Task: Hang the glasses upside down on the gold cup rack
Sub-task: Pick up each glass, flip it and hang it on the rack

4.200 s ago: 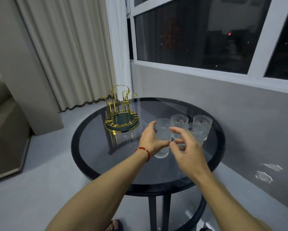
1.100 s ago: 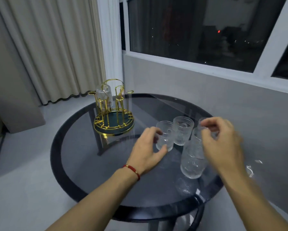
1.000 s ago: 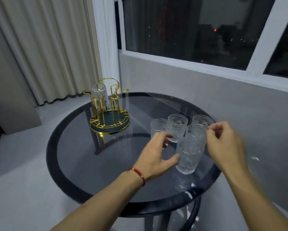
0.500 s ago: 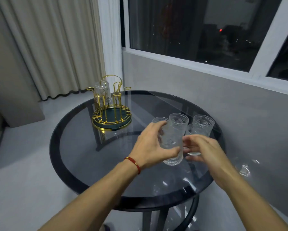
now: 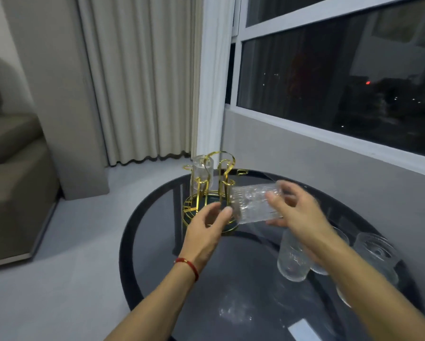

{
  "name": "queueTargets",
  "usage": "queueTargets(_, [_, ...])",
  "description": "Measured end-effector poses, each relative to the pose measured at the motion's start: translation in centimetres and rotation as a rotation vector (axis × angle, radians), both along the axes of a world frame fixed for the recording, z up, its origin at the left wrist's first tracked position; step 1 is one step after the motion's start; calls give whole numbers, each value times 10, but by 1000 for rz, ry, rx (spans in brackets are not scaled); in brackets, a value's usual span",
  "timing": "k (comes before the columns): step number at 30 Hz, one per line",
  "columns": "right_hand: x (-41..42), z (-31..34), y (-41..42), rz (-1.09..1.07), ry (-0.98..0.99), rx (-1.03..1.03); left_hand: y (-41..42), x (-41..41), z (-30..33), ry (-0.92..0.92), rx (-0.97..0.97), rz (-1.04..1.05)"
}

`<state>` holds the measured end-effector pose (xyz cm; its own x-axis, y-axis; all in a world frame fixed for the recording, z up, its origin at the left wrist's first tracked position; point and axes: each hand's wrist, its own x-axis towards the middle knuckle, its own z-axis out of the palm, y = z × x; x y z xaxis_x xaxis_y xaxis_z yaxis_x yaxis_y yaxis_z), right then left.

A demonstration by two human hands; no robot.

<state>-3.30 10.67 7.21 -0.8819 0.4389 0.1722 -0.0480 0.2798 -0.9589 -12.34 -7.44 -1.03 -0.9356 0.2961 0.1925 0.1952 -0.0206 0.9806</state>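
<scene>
The gold cup rack (image 5: pixel 191 208) stands at the far left of the round dark glass table (image 5: pixel 231 279). One clear glass (image 5: pixel 201 171) hangs upside down on a rear-left prong. My right hand (image 5: pixel 296 209) grips a ribbed glass (image 5: pixel 250 205) lying sideways in the air just in front of the rack, its open end pointing left. My left hand (image 5: pixel 206 232) is loosely open beside that end, thumb tip at the rim. Several more glasses stand upright on the table at the right, such as the nearest glass (image 5: pixel 292 260) and the right-hand glass (image 5: pixel 376 252), partly hidden by my right forearm.
A grey wall and dark window (image 5: pixel 342 82) run close behind the table on the right. Cream curtains (image 5: pixel 137 82) hang behind the rack. A beige sofa (image 5: pixel 12 183) sits at the left, with grey floor (image 5: pixel 71 267) between it and the table.
The glass left the group and moved left to the rack, tipped from upright onto its side. It passed from my left hand's grip into my right hand. The view swung left.
</scene>
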Motion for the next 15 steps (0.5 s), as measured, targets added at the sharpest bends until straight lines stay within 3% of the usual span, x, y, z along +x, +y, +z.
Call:
queueTargets(2, [-19, 15, 19, -151, 10, 297, -7, -18, -24, 225, -360, 154])
queueTargets(4, [-46, 29, 38, -225, 55, 338, -13, -36, -49, 388, -732, 178])
queueTargets(6, [-79, 43, 49, -237, 84, 348, -19, -50, -75, 453, -975, 93])
queueTargets(9, [-132, 57, 53, -250, 91, 447, -25, -63, -99, 454, -1091, 46])
queueTargets(15, [-212, 71, 48, -141, 67, 544, -18, -69, -108, 484, -1067, 107])
